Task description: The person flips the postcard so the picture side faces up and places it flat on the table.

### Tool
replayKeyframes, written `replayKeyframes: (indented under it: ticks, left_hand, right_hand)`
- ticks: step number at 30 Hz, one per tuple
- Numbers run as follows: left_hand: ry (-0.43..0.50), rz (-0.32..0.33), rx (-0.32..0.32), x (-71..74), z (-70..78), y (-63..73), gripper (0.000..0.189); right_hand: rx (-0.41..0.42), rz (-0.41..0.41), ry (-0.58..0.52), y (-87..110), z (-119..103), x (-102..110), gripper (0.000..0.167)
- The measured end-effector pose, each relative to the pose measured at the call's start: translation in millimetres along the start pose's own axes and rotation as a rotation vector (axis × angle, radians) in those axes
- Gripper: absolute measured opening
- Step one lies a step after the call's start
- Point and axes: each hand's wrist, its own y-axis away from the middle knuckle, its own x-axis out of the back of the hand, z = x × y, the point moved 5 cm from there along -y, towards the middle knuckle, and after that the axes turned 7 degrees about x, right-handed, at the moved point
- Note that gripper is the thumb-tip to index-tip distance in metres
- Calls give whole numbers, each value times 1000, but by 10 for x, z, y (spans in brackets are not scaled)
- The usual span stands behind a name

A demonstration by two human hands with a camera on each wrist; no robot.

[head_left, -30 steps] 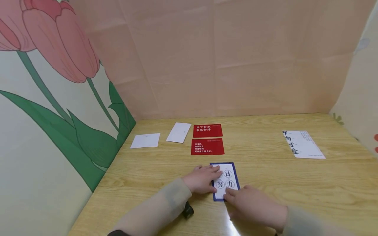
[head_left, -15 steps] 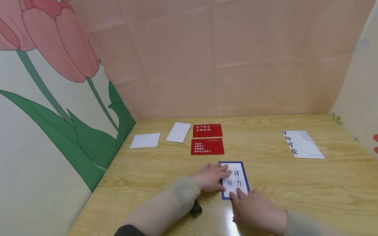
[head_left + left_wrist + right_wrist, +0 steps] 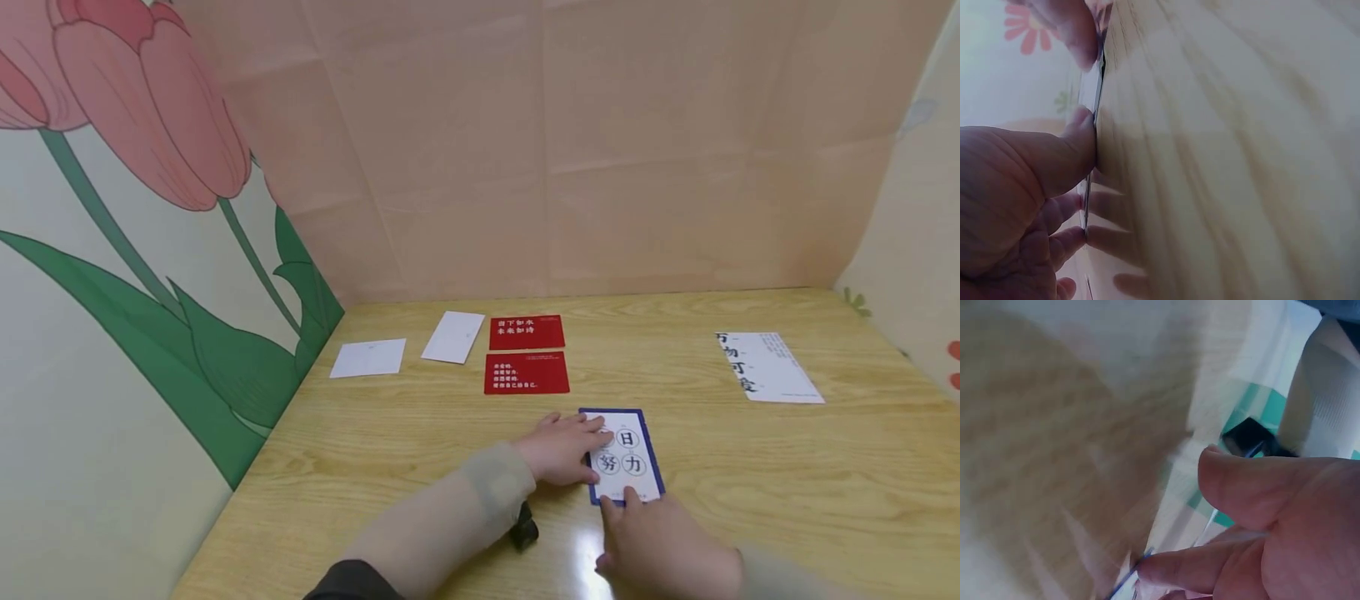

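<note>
The white rectangular card with a blue border (image 3: 622, 460) has shifted right on the light wood-grain table (image 3: 750, 467). The left hand (image 3: 561, 450) rests spread fingers on its left side; the right hand (image 3: 663, 546) touches its near edge with fingertips apart.

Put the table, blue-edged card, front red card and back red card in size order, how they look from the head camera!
Largest to smallest:
table
blue-edged card
front red card
back red card
Nearer cards look bigger, so real sizes are unsure.
</note>
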Motion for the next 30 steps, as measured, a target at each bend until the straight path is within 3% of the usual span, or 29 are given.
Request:
replayKeyframes:
  ticks: [2, 9, 15, 21, 30]
  left_hand:
    - [-1, 0, -2, 7, 35, -38, 68]
    - [-16, 14, -9, 1, 117, -161, 65]
    - [42, 61, -4, 26, 77, -135, 61]
    - [105, 137, 21, 92, -138, -29, 56]
    - [212, 195, 115, 118, -653, 88, 56]
  right_hand:
    - [-27, -11, -25, 9, 26, -13, 72]
    - [-68, 73, -26, 37, 170, -24, 73]
    - [-91, 103, -26, -16, 449, -20, 75]
    - [-116, 54, -61, -136, 804, 21, 85]
    - [-125, 32, -121, -285, 1224, 173, 87]
